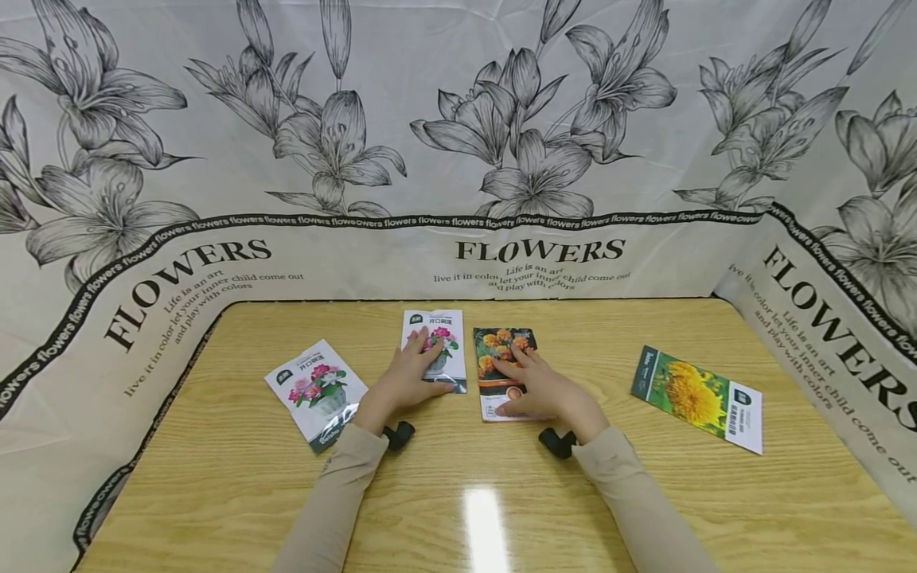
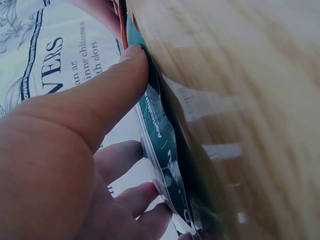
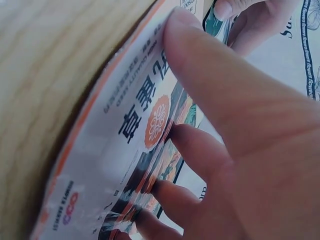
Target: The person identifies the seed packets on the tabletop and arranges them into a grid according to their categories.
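In the head view my left hand (image 1: pixel 404 380) lies over a seed packet with pink flowers (image 1: pixel 450 368). In the left wrist view its thumb touches the packet's green end and its spread fingertips touch the packet's face. Just to the right, an orange-flower seed packet (image 1: pixel 494 390) lies beneath my right hand (image 1: pixel 557 390). The right wrist view shows the thumb on the packet's white end (image 3: pixel 115 135) and the fingers spread across its printed picture. Both packets lie on the table, side by side with a narrow gap.
Another pink-flower packet (image 1: pixel 318 395) lies tilted on the left of the wooden table (image 1: pixel 430 509). On the right, a yellow-flower packet (image 1: pixel 695 395) lies slantwise. A flower-printed cloth (image 1: pixel 372 263) stands behind and along the sides.
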The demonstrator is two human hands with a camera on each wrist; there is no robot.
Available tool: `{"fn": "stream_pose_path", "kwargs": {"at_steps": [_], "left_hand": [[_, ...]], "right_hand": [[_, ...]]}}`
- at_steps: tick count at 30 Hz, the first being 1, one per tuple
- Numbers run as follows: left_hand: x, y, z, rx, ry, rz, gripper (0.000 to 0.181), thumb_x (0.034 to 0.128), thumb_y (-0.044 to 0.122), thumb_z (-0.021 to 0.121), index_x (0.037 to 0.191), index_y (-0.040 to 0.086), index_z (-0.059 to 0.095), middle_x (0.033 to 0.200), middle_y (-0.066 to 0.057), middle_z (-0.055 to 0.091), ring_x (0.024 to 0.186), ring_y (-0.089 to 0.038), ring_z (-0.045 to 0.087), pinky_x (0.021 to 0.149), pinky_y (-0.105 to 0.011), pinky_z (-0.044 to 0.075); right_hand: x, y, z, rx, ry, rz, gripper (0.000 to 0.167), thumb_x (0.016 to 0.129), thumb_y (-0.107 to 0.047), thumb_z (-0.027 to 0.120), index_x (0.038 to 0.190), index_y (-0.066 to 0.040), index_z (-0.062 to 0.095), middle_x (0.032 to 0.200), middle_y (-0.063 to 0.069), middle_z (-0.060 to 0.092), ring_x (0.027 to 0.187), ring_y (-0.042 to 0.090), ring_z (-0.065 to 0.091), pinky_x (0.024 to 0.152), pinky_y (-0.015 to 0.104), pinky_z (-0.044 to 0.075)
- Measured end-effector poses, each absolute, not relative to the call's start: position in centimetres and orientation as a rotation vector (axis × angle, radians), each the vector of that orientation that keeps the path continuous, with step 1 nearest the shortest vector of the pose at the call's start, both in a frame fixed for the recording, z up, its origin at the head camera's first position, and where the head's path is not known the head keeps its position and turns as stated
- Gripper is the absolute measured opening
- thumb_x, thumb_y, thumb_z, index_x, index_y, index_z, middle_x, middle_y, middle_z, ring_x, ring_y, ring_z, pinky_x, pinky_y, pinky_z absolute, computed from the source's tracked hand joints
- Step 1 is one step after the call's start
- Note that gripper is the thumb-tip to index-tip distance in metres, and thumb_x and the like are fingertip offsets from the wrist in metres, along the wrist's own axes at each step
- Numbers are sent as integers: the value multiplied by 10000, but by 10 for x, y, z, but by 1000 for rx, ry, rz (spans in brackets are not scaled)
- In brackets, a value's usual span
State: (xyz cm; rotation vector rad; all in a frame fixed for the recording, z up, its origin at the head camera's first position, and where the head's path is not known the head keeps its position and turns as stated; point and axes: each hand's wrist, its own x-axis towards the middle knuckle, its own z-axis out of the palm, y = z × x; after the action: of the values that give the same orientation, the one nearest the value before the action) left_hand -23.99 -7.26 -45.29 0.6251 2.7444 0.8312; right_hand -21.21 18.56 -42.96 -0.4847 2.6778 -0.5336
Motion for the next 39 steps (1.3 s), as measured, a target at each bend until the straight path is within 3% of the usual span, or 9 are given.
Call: {"fn": "stream_pose_path", "kwargs": {"at_steps": [39], "left_hand": [[-241,-73,-454,620,2753,818,819,909,374,724,1556,80,317,1644,-200,51,1508,-365,-1,1185,-589,68]], "right_hand": [[-246,180,-431,-448,2672,-529,840,886,-402,741,1573,-194,304,1638,217,49,1487,451,-7,1134,667,170]]}}
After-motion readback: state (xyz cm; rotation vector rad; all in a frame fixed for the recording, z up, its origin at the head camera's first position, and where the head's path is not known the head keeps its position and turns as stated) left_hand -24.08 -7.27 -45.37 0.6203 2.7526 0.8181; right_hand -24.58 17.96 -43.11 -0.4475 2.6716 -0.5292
